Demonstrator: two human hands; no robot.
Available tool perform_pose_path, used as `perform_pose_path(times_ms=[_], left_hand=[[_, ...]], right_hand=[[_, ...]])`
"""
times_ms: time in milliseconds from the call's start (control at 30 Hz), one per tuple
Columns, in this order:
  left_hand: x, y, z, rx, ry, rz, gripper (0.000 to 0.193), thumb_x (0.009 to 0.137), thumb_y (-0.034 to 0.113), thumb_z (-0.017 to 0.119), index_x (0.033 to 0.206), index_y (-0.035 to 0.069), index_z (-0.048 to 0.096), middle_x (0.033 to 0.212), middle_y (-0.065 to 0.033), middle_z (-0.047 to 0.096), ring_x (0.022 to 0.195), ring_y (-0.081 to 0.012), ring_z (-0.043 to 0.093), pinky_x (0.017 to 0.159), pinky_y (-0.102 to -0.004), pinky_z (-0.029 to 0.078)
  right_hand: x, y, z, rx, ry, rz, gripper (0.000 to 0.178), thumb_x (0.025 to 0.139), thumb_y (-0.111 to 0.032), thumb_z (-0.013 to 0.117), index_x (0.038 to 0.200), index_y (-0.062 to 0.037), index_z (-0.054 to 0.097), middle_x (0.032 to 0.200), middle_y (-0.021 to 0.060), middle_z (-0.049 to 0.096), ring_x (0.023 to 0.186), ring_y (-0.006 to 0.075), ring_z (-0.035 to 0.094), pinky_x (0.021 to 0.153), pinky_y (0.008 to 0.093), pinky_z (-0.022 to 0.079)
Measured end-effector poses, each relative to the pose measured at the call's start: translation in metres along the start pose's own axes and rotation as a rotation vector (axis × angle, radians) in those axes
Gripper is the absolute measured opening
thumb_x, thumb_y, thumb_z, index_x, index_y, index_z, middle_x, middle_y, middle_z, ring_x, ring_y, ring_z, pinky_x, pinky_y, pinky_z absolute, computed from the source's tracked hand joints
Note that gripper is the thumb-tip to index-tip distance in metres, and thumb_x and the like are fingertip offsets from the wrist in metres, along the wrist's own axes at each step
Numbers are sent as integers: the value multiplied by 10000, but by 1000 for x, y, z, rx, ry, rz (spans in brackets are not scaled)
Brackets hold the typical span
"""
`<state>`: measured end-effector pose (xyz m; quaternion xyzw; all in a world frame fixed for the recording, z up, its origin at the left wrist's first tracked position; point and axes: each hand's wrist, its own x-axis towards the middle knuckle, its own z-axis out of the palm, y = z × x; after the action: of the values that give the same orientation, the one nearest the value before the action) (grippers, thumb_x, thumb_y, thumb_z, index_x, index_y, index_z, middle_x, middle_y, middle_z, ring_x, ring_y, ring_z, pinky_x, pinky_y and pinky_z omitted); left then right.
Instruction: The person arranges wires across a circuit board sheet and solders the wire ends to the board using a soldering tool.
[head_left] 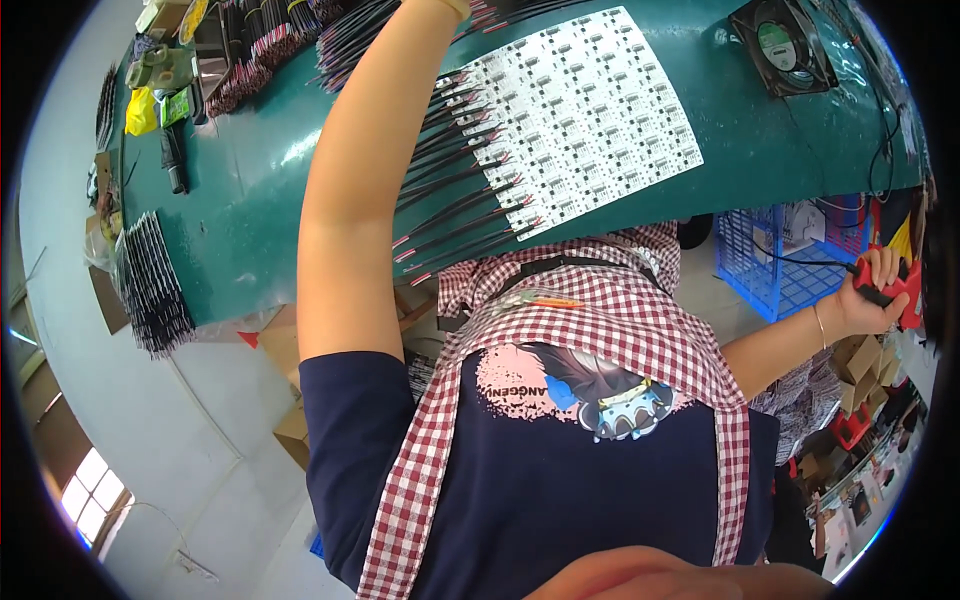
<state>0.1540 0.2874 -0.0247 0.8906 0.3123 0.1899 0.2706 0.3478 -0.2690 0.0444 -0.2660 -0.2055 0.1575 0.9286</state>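
Observation:
My left arm (350, 190) reaches over the green table to the top edge of the picture, where the hand is cut off. Beside that arm lies a white sheet of printed circuit boards (590, 120). Pairs of black wires (440, 195) with red ends lie along its left edge, some with tips on the boards. Out to the right, well away from the sheet, my right hand (858, 305) is closed around a red-and-black handheld tool (911, 305). A black cable (800, 261) runs to this tool, whose working end I cannot make out.
A square black fan (783, 48) stands at the table's far right. Bundles of black wires (152, 285) hang over the left edge, with more bundles (265, 45) at the back. Below the table's right side is a blue plastic crate (750, 262). Cardboard boxes (862, 368) stand beyond my right arm.

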Motion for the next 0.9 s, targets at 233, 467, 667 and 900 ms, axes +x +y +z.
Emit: perform_pose_path(times_ms=[233, 467, 667, 900], left_hand=[[11, -10, -8, -31, 390, 200, 241, 864, 201, 539, 859, -33, 601, 857, -257, 620, 836, -436, 588, 773, -475, 457], [-95, 38, -73, -838, 576, 310, 173, 992, 191, 436, 943, 45, 513, 655, 28, 448, 516, -38, 344, 467, -177, 288], [-139, -14, -54, -982, 547, 5, 198, 995, 240, 452, 960, 62, 530, 670, 21, 463, 509, -46, 383, 442, -181, 290], [-148, 55, -126, -724, 496, 103, 216, 987, 240, 478, 988, 44, 569, 567, 52, 420, 458, -16, 340, 415, -161, 244]], right_hand=[[-9, 5, 6, -1, -30, 2, 459, 721, -180, 686, 1048, 53, 464, 731, 33, 364, 630, 128, 386, 582, 254, 335], [-35, 7, 20, -241, 12, -69, 542, 790, -248, 655, 1179, 47, 421, 792, 52, 361, 672, 136, 375, 618, 271, 324], [-24, 38, 48, -195, -54, 77, 644, 807, -274, 656, 1276, 62, 368, 785, 50, 360, 673, 137, 378, 627, 266, 326], [-30, 43, 75, -418, 0, 79, 655, 877, -382, 574, 1326, 35, 346, 792, 32, 353, 687, 115, 371, 676, 279, 317]])
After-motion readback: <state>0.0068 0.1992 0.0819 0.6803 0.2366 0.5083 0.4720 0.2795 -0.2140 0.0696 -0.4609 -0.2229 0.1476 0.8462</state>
